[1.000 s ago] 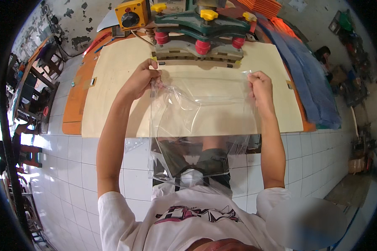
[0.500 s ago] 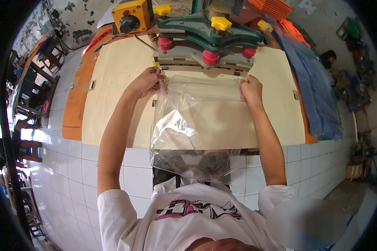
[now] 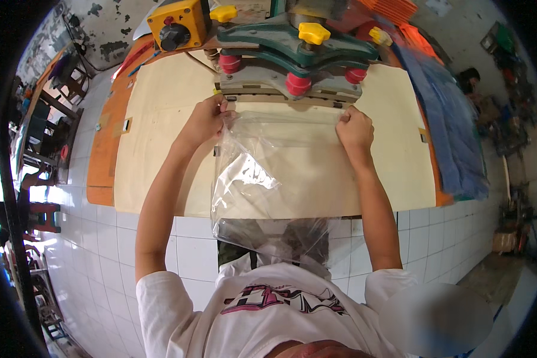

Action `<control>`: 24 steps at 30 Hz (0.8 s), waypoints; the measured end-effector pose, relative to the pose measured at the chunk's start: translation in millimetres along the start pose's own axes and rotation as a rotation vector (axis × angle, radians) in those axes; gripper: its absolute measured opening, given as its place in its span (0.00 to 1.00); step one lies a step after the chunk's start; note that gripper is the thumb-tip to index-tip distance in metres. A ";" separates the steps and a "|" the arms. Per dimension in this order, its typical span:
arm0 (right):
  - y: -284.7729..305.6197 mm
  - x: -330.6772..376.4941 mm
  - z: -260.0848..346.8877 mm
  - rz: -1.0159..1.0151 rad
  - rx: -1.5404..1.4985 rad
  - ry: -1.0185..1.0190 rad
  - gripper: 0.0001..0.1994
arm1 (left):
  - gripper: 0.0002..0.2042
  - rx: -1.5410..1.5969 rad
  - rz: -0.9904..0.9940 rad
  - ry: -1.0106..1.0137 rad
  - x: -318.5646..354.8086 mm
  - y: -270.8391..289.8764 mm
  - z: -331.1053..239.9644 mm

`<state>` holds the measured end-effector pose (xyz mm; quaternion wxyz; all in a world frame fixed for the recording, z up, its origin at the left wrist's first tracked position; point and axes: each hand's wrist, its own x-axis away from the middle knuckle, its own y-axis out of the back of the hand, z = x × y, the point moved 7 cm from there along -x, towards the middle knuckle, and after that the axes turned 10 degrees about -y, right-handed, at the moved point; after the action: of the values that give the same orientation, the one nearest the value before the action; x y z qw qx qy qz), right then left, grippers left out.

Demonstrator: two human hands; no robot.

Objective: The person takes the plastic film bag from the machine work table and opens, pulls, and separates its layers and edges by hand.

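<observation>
A clear plastic sheet or bag (image 3: 250, 185) lies across the cream-topped table and hangs over its front edge toward my body. My left hand (image 3: 210, 122) is closed on its far left corner. At the far right corner, my right hand (image 3: 356, 128) pinches the plastic with curled fingers. Just beyond both hands stands a press machine (image 3: 292, 45) with green arms, red round knobs and a long metal bar (image 3: 289, 98). The plastic's far edge lies close in front of that bar. Whether the plastic has one layer or two, I cannot tell.
A yellow control box (image 3: 178, 27) with a black dial stands at the back left. Blue folded material (image 3: 444, 125) drapes over the table's right side, with orange sheets (image 3: 394, 9) behind. The cream table surface (image 3: 155, 137) has an orange border. Another person (image 3: 468, 80) is at the far right.
Both hands keep their hold on the plastic. My right hand has turned slightly and shifted a little left, and the far edge of the plastic looks slightly lower. The view has tilted a bit.
</observation>
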<state>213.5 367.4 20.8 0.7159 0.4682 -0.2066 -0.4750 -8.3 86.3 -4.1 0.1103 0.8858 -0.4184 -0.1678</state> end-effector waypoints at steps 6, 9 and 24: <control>-1.1 3.1 2.0 -0.045 -0.017 0.042 0.08 | 0.04 0.119 0.094 0.013 2.1 1.2 -7.3; -1.0 4.4 1.9 -0.010 -0.016 0.043 0.08 | 0.03 0.142 0.254 -0.005 -1.1 -1.4 -16.5; 1.0 7.7 5.3 -0.064 -0.045 0.121 0.02 | 0.29 -0.435 0.216 -0.075 31.4 -11.5 -136.7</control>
<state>213.6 358.3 23.1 0.7218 0.4863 -0.1372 -0.4730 71.7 76.6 111.3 0.3003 0.7844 -0.4686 -0.2738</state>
